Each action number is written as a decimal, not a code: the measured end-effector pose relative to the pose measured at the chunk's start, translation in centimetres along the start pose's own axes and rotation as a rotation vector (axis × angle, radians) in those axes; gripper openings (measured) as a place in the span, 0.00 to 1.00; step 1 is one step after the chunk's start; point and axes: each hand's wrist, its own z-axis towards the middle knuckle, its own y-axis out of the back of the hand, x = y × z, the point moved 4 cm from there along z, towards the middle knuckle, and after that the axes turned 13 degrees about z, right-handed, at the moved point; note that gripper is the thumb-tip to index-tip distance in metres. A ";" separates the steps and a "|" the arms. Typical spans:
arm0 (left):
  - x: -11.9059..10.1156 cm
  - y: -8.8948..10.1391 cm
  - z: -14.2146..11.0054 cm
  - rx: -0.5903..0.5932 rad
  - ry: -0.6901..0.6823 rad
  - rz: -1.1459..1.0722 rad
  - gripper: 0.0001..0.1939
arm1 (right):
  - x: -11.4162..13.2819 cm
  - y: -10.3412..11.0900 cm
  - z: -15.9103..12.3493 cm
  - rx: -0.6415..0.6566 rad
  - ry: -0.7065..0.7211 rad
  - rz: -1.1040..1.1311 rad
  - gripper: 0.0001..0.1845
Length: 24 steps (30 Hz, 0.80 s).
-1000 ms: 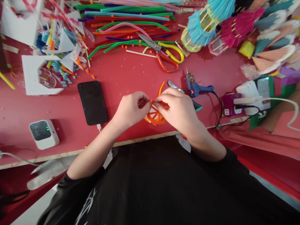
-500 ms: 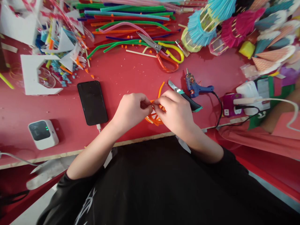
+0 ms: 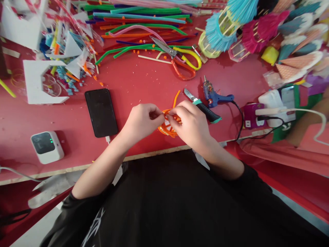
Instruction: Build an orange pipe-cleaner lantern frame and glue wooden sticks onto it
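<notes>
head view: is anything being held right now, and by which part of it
The left hand and right hand pinch an orange spoked ring at its far rim, away from the body; the exact contact is partly hidden.

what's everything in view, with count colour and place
Ring: one, orange, centre
Knife: one, black, right of ring
Glue gun: one, blue, beside knife
Scissors: one, red-yellow, upper centre
Fuzzy sticks: many, mixed, top
Fringed pieces: several, mixed, top right
Cones: several, mixed, top right
Scraps: many, mixed, top left
Phone: one, black, left
Screened device: one, white, left
Socket block: one, purple, right
Table: one, red, beneath
Left hand: one, at ring
Right hand: one, at ring
</notes>
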 end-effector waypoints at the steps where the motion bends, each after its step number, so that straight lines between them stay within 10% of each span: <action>1: 0.1 0.0 0.0 0.006 -0.005 -0.007 0.06 | 0.0 0.0 0.0 -0.003 0.007 0.007 0.09; 24: -0.1 -0.6 -0.5 -0.053 0.006 -0.077 0.03 | 1.3 0.8 -1.7 0.113 -0.002 0.072 0.11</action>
